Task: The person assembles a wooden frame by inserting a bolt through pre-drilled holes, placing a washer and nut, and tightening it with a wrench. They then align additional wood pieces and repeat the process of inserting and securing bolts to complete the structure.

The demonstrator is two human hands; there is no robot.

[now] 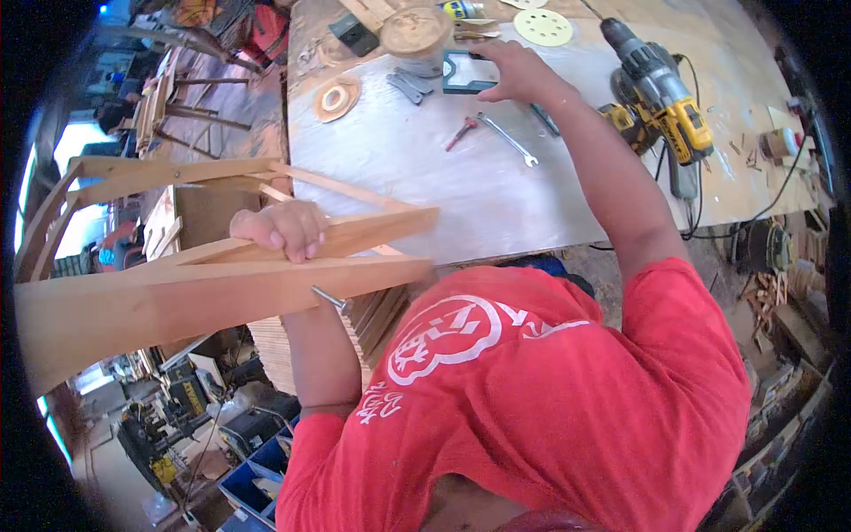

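Note:
My left hand (282,229) is wrapped over a slat of a wooden frame (133,306), which is raised at the left and built of several long pieces. A metal bolt (330,299) sticks out of the nearest piece, below that hand. Over the far side of the workbench, my right hand (527,75) has its thumb and fingers spread around the right end of a small teal-edged case (463,73). Just this side of the case lie a wrench (510,140) and a small red-handled tool (461,133).
A yellow and black cordless drill (665,97) rests on the workbench (381,177) at the right, with cables nearby. A round tub (415,40), a roll of tape (337,97) and a sanding disc (542,27) are farther back. Stacked wooden slats (275,350) stand under the frame.

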